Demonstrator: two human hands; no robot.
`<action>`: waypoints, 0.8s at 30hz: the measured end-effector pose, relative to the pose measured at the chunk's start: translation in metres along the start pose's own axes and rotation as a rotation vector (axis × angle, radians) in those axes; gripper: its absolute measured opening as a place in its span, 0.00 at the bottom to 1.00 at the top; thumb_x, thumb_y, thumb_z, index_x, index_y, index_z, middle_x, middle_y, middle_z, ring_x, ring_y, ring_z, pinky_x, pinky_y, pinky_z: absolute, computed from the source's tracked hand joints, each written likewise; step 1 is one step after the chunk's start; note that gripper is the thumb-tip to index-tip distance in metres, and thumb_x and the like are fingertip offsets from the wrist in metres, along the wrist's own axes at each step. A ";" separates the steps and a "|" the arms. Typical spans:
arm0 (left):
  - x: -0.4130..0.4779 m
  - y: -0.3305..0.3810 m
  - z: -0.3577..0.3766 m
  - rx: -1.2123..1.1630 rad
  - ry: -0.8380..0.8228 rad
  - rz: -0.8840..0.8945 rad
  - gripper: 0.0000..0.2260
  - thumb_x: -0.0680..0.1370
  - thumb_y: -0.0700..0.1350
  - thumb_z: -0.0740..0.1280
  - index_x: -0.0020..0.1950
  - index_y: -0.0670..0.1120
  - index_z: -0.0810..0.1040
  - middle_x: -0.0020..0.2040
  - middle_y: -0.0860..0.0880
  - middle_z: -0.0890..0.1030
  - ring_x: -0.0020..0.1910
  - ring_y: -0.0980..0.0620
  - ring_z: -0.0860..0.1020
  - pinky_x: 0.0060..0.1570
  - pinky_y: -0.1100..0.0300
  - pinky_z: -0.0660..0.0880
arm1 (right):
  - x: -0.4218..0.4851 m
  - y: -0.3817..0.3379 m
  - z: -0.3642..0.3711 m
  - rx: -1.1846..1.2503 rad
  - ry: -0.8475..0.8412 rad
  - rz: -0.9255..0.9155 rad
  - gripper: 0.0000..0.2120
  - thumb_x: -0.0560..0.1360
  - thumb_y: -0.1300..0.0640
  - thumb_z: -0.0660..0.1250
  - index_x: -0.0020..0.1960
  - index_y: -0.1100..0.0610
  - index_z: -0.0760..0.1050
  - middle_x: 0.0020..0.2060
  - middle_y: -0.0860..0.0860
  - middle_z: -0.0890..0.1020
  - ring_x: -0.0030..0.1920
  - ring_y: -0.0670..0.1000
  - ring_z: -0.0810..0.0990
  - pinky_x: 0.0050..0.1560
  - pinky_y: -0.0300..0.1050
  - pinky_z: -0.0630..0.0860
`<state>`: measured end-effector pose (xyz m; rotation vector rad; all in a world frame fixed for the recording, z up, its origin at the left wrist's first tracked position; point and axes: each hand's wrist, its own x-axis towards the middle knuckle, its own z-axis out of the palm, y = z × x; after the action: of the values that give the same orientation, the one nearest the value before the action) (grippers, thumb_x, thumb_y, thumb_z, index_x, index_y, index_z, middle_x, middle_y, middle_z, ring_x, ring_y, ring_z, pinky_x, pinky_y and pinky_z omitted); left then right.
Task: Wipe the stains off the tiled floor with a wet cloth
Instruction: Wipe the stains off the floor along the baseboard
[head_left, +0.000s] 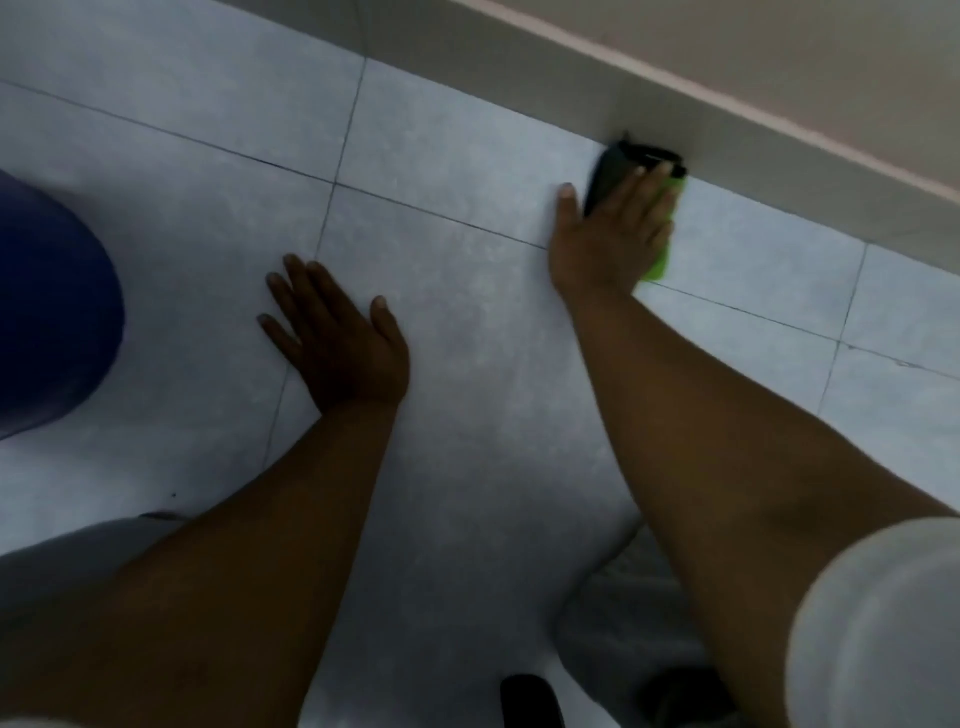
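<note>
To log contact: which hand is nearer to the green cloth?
Right. The right hand presses flat on the green cloth by the wall base; the left hand rests on bare tile, apart from it.

Beyond the fingertips of the right hand (613, 228) pressing the cloth (660, 260), the skirting board (519, 78) blocks fwd travel, w/ bare tiled floor (467, 322) open left & behind.

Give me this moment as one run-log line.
right hand: pressing green-and-dark cloth flat against skirting | left hand: open, braced on floor | stains: none discernible
</note>
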<state>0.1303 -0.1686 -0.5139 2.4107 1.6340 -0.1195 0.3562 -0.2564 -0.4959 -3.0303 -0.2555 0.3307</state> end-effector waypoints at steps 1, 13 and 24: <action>0.000 0.000 0.000 -0.001 0.001 0.004 0.33 0.82 0.57 0.51 0.81 0.38 0.52 0.82 0.39 0.52 0.81 0.38 0.50 0.77 0.36 0.48 | -0.008 -0.025 0.006 0.012 -0.002 -0.048 0.41 0.78 0.34 0.46 0.79 0.62 0.46 0.79 0.60 0.47 0.78 0.60 0.45 0.77 0.58 0.45; 0.024 -0.072 -0.025 -0.097 0.011 0.188 0.27 0.79 0.44 0.60 0.78 0.42 0.62 0.78 0.41 0.64 0.76 0.38 0.63 0.73 0.41 0.57 | -0.088 -0.008 0.027 0.124 -0.243 -1.076 0.24 0.79 0.61 0.61 0.75 0.57 0.64 0.75 0.56 0.64 0.76 0.57 0.58 0.75 0.47 0.44; 0.015 -0.130 -0.021 0.013 0.011 0.066 0.29 0.83 0.53 0.52 0.82 0.43 0.54 0.82 0.44 0.53 0.81 0.43 0.52 0.79 0.43 0.48 | -0.050 -0.019 0.021 -0.118 0.057 -0.337 0.30 0.80 0.49 0.48 0.79 0.59 0.49 0.78 0.59 0.52 0.78 0.61 0.50 0.74 0.60 0.55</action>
<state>0.0142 -0.1038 -0.5148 2.4760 1.5608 -0.1061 0.3003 -0.2447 -0.5037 -3.0261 -0.7943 0.2076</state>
